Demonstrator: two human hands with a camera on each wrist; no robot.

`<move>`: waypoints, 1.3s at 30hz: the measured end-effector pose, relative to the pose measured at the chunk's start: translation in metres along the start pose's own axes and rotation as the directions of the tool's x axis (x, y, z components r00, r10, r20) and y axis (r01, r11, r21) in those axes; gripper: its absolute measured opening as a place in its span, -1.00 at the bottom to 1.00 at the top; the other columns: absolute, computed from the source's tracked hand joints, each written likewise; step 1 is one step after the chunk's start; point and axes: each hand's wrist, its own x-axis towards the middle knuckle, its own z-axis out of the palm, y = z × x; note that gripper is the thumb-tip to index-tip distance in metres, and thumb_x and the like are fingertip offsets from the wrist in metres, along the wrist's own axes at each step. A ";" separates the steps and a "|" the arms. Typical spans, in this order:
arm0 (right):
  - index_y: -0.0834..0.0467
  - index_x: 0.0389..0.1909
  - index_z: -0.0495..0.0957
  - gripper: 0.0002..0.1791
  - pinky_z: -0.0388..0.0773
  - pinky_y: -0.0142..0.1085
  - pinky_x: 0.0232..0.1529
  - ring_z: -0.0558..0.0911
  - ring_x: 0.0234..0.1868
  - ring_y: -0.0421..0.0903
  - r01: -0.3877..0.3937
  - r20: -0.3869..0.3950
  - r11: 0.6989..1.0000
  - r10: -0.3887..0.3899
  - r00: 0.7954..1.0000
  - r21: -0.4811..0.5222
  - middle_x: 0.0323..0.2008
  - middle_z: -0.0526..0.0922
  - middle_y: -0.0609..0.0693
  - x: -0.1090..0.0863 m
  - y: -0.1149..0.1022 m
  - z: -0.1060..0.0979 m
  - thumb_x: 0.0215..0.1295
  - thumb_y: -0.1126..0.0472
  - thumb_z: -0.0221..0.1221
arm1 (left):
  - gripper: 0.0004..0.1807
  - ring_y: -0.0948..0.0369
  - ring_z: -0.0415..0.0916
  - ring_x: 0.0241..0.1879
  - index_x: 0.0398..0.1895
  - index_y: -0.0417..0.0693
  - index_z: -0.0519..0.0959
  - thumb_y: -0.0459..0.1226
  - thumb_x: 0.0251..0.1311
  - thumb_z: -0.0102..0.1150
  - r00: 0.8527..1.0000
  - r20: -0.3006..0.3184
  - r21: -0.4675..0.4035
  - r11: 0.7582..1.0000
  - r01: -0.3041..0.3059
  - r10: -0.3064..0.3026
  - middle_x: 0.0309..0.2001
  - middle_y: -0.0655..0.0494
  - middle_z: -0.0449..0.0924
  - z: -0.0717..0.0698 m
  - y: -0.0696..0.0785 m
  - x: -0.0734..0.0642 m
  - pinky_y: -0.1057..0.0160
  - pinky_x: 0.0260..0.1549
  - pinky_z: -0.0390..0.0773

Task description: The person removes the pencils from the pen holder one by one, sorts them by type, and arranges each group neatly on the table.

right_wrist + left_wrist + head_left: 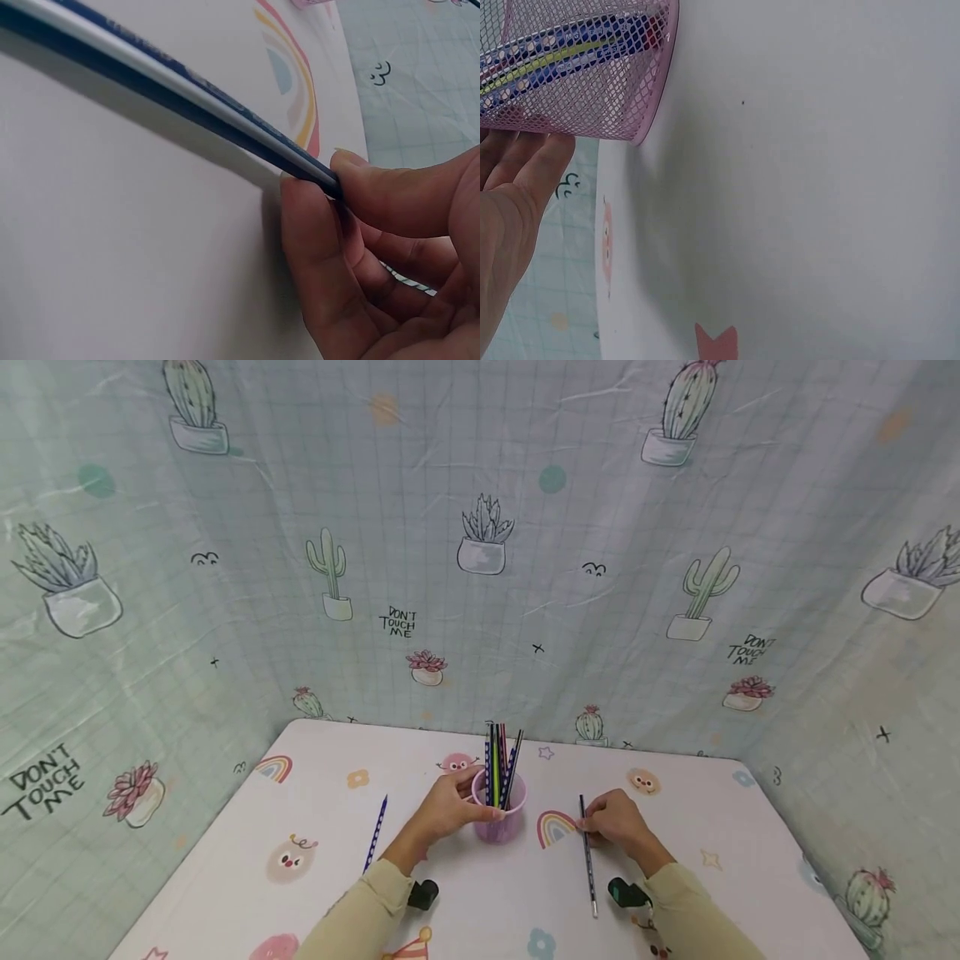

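My left hand holds a pink mesh pencil cup by its left side, the thumb at the near rim. Several pencils, mostly dark blue patterned and one yellow-green, stand in it. Through the mesh in the left wrist view, their lower ends show inside the cup. To the right of the cup, my right hand pinches a dark pencil near its far end between thumb and forefinger. The right wrist view shows that pencil slanting above the table, its shadow beneath.
A blue patterned pencil lies on the white printed table, left of my left hand. Dark wrist devices show under both forearms. A cactus-print curtain surrounds the table's back and sides.
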 end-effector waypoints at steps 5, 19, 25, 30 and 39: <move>0.31 -0.40 0.67 -0.86 0.58 -0.36 -0.52 0.61 -0.58 -0.15 0.022 -0.003 1.000 -0.022 1.000 -0.022 -0.49 0.66 0.06 0.004 -0.001 0.000 0.16 0.37 0.46 | -0.06 -0.06 0.54 0.38 0.48 -0.06 0.44 -0.14 -0.01 0.67 1.000 -0.004 -0.006 1.000 -0.008 0.008 0.35 -0.05 0.60 -0.002 0.002 0.001 -0.07 0.38 0.52; 0.27 -0.47 0.65 -0.82 0.60 -0.39 -0.56 0.62 -0.64 -0.18 0.022 0.006 1.000 -0.022 1.000 -0.010 -0.54 0.67 0.04 0.007 0.001 -0.001 0.08 0.39 0.51 | -0.05 -0.05 0.54 0.38 0.49 -0.09 0.43 -0.15 -0.01 0.66 1.000 -0.005 0.009 1.000 -0.017 0.017 0.35 -0.05 0.60 -0.002 0.000 0.002 -0.03 0.37 0.54; 0.27 -0.44 0.68 -0.84 0.60 -0.37 -0.54 0.64 -0.62 -0.15 0.028 -0.003 1.000 -0.028 1.000 -0.013 -0.52 0.69 0.05 0.006 0.003 -0.004 0.10 0.37 0.50 | -0.07 -0.04 0.57 0.35 0.48 -0.10 0.44 -0.17 -0.01 0.66 1.000 0.003 0.003 1.000 -0.027 0.027 0.32 -0.06 0.62 0.000 0.000 0.004 -0.02 0.36 0.56; 0.28 -0.33 0.71 -0.85 0.60 -0.36 -0.52 0.64 -0.61 -0.16 0.034 -0.026 0.999 -0.034 0.999 0.016 -0.47 0.69 0.08 0.007 0.002 -0.007 0.12 0.35 0.49 | -0.09 -0.05 0.58 0.34 0.46 -0.10 0.46 -0.19 -0.01 0.66 0.999 -0.002 -0.004 0.999 -0.038 0.038 0.31 -0.07 0.63 0.000 0.000 0.006 -0.02 0.34 0.58; 0.32 -0.20 0.73 -0.79 0.57 -0.33 -0.47 0.64 -0.52 -0.11 0.088 -0.036 0.996 -0.087 0.996 0.028 -0.49 0.71 0.06 0.006 -0.003 -0.007 0.15 0.34 0.45 | -0.05 -0.04 0.55 0.37 0.49 -0.09 0.43 -0.16 -0.02 0.67 1.000 0.000 -0.010 1.000 -0.009 0.009 0.35 -0.05 0.61 0.000 -0.002 0.003 -0.03 0.36 0.55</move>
